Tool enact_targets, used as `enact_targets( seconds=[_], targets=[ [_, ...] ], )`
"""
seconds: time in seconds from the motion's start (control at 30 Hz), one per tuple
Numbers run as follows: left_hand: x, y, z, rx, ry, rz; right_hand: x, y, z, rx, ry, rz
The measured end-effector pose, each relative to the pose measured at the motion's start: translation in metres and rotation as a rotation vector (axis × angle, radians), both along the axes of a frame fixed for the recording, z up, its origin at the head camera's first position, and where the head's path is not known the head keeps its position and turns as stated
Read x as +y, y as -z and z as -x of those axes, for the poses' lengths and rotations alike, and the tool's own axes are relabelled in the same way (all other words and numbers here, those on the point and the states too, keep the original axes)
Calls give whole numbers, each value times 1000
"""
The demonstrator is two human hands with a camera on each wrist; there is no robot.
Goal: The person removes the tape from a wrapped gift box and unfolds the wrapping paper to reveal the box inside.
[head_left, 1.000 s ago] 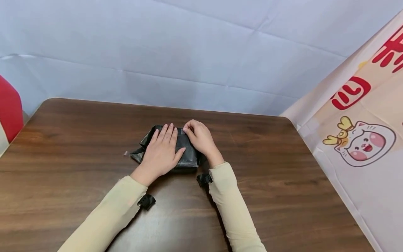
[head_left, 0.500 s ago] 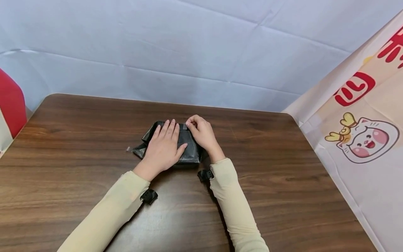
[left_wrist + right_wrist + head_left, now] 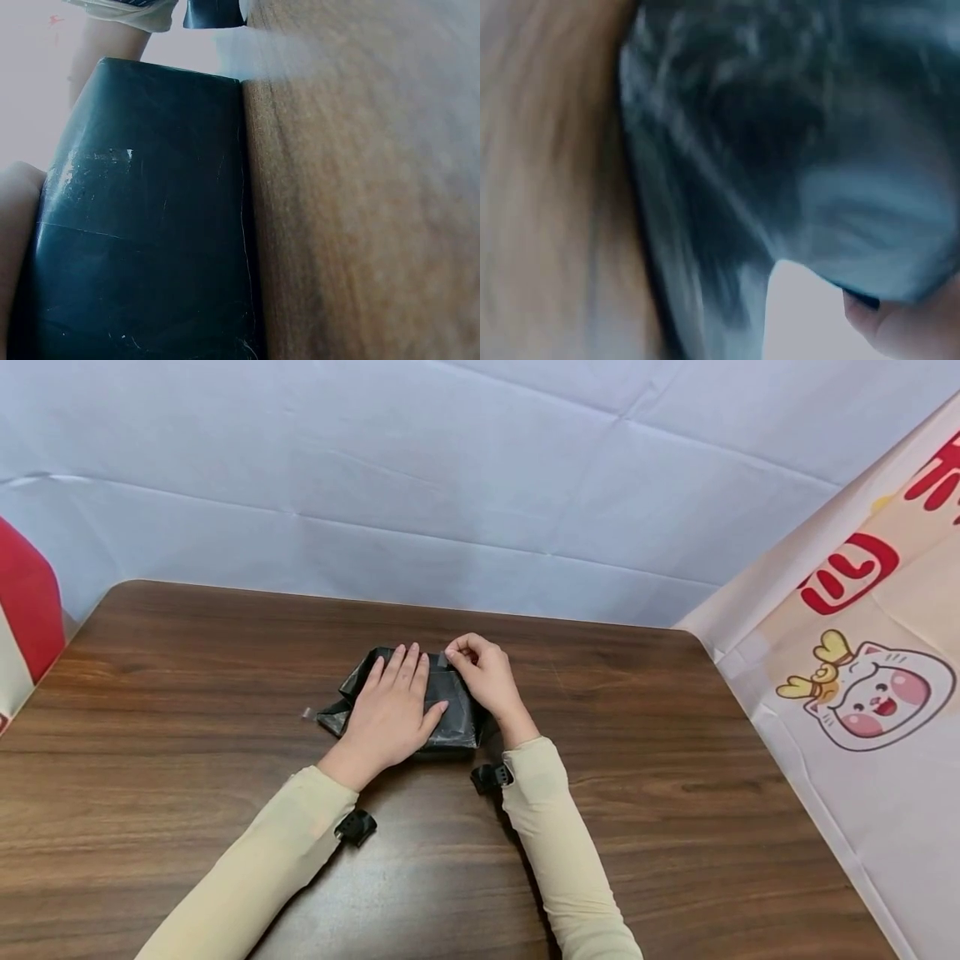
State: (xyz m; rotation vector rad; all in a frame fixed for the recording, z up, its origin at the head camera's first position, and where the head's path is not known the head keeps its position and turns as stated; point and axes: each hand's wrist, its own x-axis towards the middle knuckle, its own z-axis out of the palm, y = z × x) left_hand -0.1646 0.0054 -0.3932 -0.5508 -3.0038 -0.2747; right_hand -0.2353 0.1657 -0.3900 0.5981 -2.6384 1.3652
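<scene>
A black plastic-wrapped package (image 3: 452,727) lies on the table, with loose folded plastic at its left end. My left hand (image 3: 390,710) rests flat on top of it, fingers straight and the thumb out to the side. At the far right edge of the package, my right hand (image 3: 486,675) pinches a small piece of clear tape (image 3: 442,660) between thumb and index finger. In the left wrist view the package's smooth side (image 3: 157,202) fills the left half. The right wrist view is blurred; part of my right hand (image 3: 915,319) shows beside the black plastic (image 3: 727,142).
A small scrap of clear tape (image 3: 308,714) sits on the wooden table (image 3: 637,793), left of the package. Black wrist cameras (image 3: 356,828) hang under both cuffs. A pale cloth backdrop (image 3: 375,460) stands behind the table, and a printed banner (image 3: 870,693) on the right.
The right hand has shifted slightly, and the tape at its fingertips now looks smaller and more raised. The left hand stays flat on the package. The head view has tilted a little.
</scene>
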Motion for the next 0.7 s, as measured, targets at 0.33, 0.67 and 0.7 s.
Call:
enact_targets(
  seconds=[0.33, 0.67, 0.7],
  targets=[
    [1, -6, -3, -28, 0, -17, 16, -20, -12, -17, -96, -26],
    [-1, -15, -4, -68, 25, -59, 37, -36, -25, 4, -246, -305],
    [-1, -18, -5, -78, 28, -59, 38, -37, -26, 6, -249, -309]
  ],
)
